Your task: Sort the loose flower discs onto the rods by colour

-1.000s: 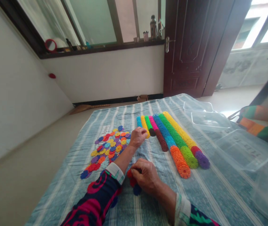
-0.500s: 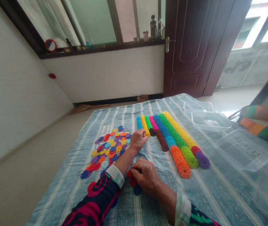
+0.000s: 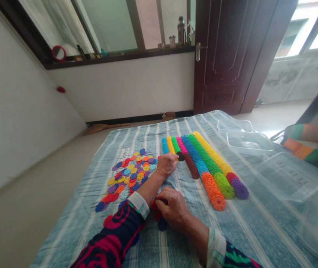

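Observation:
Several long rows of stacked plastic flower-shaped discs (image 3: 203,167) lie on a blue striped cloth (image 3: 259,223), sorted by colour. My left hand (image 3: 166,164) is closed, its fingertips at the near end of the short yellow row (image 3: 170,144); what it pinches is hidden. A loose pile of mixed-colour discs (image 3: 129,175) lies just left of that hand. My right hand (image 3: 172,207) is curled shut over a small stack of red discs (image 3: 155,210), with a dark blue disc (image 3: 162,224) under it.
Clear plastic containers and a lid (image 3: 248,141) stand on the cloth at the right. A dark wooden door (image 3: 231,56) and a window sill with small items (image 3: 119,56) are beyond. A colourful fabric item (image 3: 309,143) sits at the far right.
My left hand has crept slightly forward and right along the yellow row's end. The right hand stays put over the red discs.

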The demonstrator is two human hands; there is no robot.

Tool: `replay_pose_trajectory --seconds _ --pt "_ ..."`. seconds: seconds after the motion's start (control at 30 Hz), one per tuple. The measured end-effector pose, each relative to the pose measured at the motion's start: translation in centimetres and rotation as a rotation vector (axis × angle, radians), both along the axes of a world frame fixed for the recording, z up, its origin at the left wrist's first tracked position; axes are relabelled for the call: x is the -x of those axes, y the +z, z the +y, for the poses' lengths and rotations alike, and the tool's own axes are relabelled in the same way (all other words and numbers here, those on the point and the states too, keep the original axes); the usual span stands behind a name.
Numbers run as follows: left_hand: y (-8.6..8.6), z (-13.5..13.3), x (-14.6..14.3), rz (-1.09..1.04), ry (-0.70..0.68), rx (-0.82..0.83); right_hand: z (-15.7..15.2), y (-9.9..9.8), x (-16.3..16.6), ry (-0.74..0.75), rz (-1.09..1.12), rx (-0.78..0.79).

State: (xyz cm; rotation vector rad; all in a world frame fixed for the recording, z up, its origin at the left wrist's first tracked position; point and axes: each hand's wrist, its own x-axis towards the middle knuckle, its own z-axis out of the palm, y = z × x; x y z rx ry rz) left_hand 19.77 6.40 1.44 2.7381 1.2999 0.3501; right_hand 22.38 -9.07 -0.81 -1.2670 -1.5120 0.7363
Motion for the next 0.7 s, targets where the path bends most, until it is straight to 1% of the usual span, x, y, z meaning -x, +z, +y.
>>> replay_pose_trajectory --seconds 0.17,0.27,0.43,0.6,0.7 --pt "0.18 0.03 -0.06 0.013 0.001 0.020 0.01 -0.05 0.02 -0.009 -0.009 0.003" --pt "0.34 -0.04 -0.04 0.043 0.023 0.011 0.05 -0.12 0.01 -0.004 -0.008 0.005" --pt "0.49 -0.03 -0.04 0.091 0.018 -0.009 0.07 -0.21 -0.04 0.001 0.004 -0.003" --pt "0.50 -0.06 -0.09 0.078 0.025 -0.016 0.05 -0.02 -0.09 0.005 -0.001 0.008" --pt "0.70 -0.11 0.41 0.048 0.030 -0.035 -0.04 0.13 -0.14 0.016 -0.009 0.023"
